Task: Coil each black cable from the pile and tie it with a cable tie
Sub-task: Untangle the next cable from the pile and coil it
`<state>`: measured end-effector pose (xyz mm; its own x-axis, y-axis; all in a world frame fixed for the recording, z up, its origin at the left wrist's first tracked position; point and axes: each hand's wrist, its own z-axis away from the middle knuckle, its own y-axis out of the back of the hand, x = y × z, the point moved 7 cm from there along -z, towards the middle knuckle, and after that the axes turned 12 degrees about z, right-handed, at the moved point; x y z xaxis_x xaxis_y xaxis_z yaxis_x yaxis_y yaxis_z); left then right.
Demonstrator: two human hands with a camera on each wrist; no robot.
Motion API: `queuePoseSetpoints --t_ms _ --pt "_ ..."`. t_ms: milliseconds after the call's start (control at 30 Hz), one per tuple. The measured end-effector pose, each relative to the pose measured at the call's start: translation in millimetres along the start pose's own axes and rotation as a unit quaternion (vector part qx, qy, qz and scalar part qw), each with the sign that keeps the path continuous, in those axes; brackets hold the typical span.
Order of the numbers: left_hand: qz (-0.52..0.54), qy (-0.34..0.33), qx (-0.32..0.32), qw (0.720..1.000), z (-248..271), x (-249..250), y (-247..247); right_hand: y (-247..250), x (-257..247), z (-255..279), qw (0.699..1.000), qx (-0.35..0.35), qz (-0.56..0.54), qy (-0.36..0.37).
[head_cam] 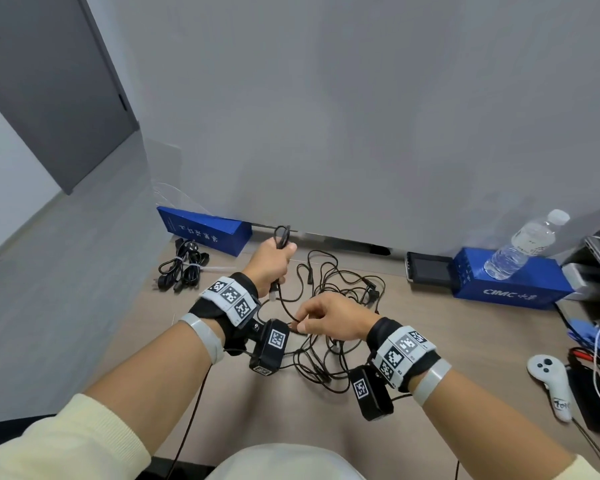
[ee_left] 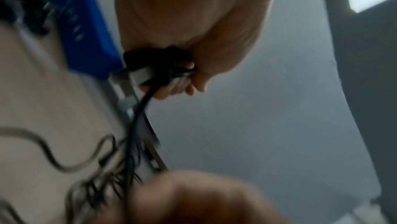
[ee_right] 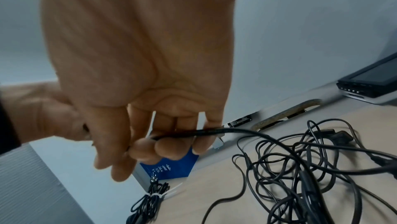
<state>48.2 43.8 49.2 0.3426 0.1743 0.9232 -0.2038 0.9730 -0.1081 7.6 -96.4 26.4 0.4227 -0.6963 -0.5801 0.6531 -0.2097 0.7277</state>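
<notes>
Right wrist view alone shows fingertips (ee_right: 163, 149) pinching cable (ee_right: 214, 131) (head view blocked).

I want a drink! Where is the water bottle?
In the head view, the water bottle lies tilted on the blue box at the desk's far right, beside the wall.

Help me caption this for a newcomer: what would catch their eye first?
The tangled pile of black cables at the desk's centre, with the left hand gripping a small started coil above it and the right hand pinching a strand. At the far left lie tied bundles.
</notes>
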Motion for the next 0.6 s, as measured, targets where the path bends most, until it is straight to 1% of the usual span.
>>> queuePoseSetpoints --t_ms 67,100,167,300,367,433,500,533,600 --pt "-0.119 -0.024 -0.024 0.992 -3.9 -1.2 -0.4 6.3 -2.2 0.7 1.000 0.020 -0.017 0.015" --pt "-0.161 -0.031 -0.041 0.986 -5.0 -3.7 -2.1 9.2 -3.3 1.2 0.999 0.032 -0.020 0.020" --pt "-0.208 -0.034 -0.076 0.975 -5.8 -11.3 -7.0 13.6 -2.3 1.7 0.998 0.053 -0.033 0.023" --pt "-0.210 -0.034 -0.122 0.969 1.0 -17.1 -15.2 19.5 1.2 5.0 0.994 0.092 -0.063 0.022" --pt "-0.200 -0.012 -0.167 0.965 7.7 -21.7 -23.7 24.6 4.5 6.1 0.988 0.134 -0.076 0.007" --pt "-0.211 0.010 -0.212 0.954 15.0 -27.2 -31.9 31.4 10.0 7.0 0.977 0.191 -0.091 -0.019" --pt "-0.228 0.042 -0.241 0.942 18.3 -36.1 -35.3 36.5 16.2 7.6 0.965 0.245 -0.079 -0.047" --pt "-0.225 0.066 -0.255 0.938 19.3 -40.6 -35.5 38.1 18.9 7.7 0.962 0.259 -0.066 -0.059" --pt "-0.205 0.122 -0.287 0.928 22.2 -47.1 -34.9 38.0 23.0 6.6 0.960 0.263 -0.058 -0.072"
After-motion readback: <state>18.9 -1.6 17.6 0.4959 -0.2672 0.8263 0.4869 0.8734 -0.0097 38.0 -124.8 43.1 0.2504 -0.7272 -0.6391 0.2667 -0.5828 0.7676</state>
